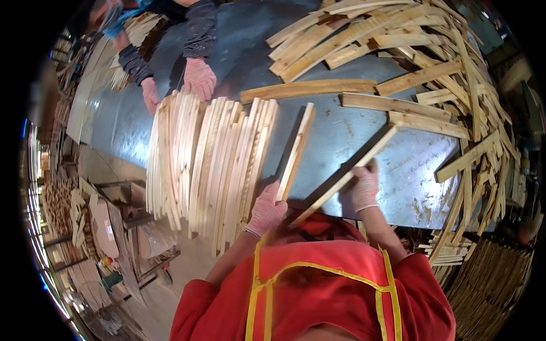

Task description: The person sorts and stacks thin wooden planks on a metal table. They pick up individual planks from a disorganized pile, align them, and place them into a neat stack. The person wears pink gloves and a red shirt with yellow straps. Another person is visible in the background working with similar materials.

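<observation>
My left hand (267, 210), in a pale pink work glove, is closed round the near end of a wooden strip (296, 152) that points away from me over the metal tabletop. In the same kind of glove, my right hand (365, 184) grips a second wooden strip (347, 175) about its middle. That one slants from near my apron up to the far right. Just left of my left hand, many pale strips stand side by side in a tight row (222, 165), their near ends jutting over the table edge.
Across the table a co-worker's gloved hands (199, 79) touch the row's far end. A loose heap of wooden strips (398, 34) covers the far right, spilling down the right edge. Several single strips (307, 89) lie on the metal table (333, 128). A wooden stand (128, 227) is at lower left.
</observation>
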### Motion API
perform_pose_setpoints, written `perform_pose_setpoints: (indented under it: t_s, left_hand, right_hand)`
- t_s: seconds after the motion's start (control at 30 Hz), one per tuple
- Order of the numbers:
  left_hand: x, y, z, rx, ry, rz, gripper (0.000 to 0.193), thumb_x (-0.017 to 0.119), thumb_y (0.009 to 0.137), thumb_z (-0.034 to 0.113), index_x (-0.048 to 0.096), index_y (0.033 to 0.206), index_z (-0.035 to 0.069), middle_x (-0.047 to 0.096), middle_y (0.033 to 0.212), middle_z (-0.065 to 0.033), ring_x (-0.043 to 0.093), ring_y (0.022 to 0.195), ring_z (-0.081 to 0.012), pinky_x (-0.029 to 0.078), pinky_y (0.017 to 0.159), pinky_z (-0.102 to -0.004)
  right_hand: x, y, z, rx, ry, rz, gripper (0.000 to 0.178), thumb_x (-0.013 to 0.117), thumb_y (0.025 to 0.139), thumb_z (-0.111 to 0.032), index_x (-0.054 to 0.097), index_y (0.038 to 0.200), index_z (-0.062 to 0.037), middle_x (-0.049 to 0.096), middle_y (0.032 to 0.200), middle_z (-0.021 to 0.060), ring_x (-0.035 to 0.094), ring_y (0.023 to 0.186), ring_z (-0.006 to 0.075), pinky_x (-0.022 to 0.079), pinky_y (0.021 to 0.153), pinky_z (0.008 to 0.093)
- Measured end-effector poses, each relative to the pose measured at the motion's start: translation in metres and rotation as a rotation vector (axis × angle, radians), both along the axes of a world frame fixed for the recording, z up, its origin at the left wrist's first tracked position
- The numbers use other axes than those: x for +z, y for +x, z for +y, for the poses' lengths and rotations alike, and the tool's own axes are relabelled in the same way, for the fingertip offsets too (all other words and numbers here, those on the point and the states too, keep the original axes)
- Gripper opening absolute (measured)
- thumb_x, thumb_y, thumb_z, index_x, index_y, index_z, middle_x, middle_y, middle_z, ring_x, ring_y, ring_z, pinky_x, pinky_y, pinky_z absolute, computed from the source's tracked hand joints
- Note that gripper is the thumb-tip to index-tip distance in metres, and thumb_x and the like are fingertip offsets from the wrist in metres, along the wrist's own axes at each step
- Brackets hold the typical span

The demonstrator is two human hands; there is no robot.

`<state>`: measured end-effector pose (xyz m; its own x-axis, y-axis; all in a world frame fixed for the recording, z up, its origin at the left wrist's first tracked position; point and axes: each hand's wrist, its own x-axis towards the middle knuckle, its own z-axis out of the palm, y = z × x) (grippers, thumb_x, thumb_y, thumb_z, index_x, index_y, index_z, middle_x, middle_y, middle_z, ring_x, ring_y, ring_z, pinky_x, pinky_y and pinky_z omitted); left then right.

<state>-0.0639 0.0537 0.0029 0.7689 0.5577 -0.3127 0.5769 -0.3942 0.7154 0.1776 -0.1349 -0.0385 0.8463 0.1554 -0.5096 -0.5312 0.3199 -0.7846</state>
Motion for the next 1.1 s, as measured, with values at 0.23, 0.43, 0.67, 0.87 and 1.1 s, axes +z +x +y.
perform_pose_setpoints:
  t_s: [0.23, 0.43, 0.67, 0.87, 1.1]
  left_hand:
    - [0.015, -0.032, 0.024, 0.079, 0.319, 0.134, 0.063, 0.067, 0.089, 0.020, 0.053, 0.146, -0.004, 0.064, 0.133, -0.0266, 0.063, 0.121, -0.0453, 0.053, 0.104, -0.0514]
    - [0.022, -0.021, 0.025, -0.074, 0.657, 0.245, 0.084, 0.078, 0.085, 0.037, 0.047, 0.153, 0.000, 0.051, 0.152, -0.0176, 0.045, 0.143, -0.0386, 0.037, 0.119, -0.0562]
    - [-0.020, -0.025, 0.033, -0.124, 0.793, 0.186, 0.093, 0.083, 0.076, 0.037, 0.044, 0.154, 0.004, 0.043, 0.157, -0.0173, 0.036, 0.150, -0.0410, 0.027, 0.124, -0.0628]
    - [-0.021, -0.027, 0.030, -0.088, 0.812, 0.147, 0.089, 0.082, 0.072, 0.032, 0.048, 0.151, 0.009, 0.044, 0.154, -0.0175, 0.038, 0.148, -0.0417, 0.028, 0.123, -0.0638]
    - [-0.013, -0.018, 0.040, -0.112, 0.787, 0.103, 0.086, 0.079, 0.069, 0.028, 0.049, 0.149, 0.012, 0.046, 0.150, -0.0167, 0.041, 0.145, -0.0417, 0.030, 0.121, -0.0638]
  right_hand:
    - [0.011, -0.095, 0.130, 0.860, -0.301, -0.092, 0.068, 0.073, 0.086, -0.014, 0.055, 0.150, -0.0010, 0.073, 0.127, 0.0239, 0.071, 0.112, 0.0322, 0.054, 0.100, 0.0377]
    - [0.032, -0.045, 0.158, 1.396, -0.476, -0.463, 0.056, 0.070, 0.086, -0.029, 0.068, 0.136, -0.0031, 0.075, 0.123, 0.0211, 0.070, 0.115, 0.0372, 0.054, 0.103, 0.0395]
    - [0.037, 0.198, 0.093, 0.722, -1.506, -1.542, 0.052, 0.070, 0.084, -0.017, 0.062, 0.135, -0.0089, 0.070, 0.128, 0.0195, 0.067, 0.118, 0.0374, 0.055, 0.099, 0.0483]
    - [0.076, 0.192, 0.105, 1.647, -1.511, -1.263, 0.048, 0.074, 0.089, -0.024, 0.064, 0.134, -0.0111, 0.073, 0.122, 0.0171, 0.070, 0.116, 0.0356, 0.056, 0.099, 0.0475]
    - [0.039, 0.218, 0.194, 1.185, -1.161, -1.484, 0.066, 0.078, 0.083, -0.036, 0.061, 0.143, -0.0119, 0.070, 0.127, 0.0204, 0.059, 0.136, 0.0357, 0.045, 0.115, 0.0494]
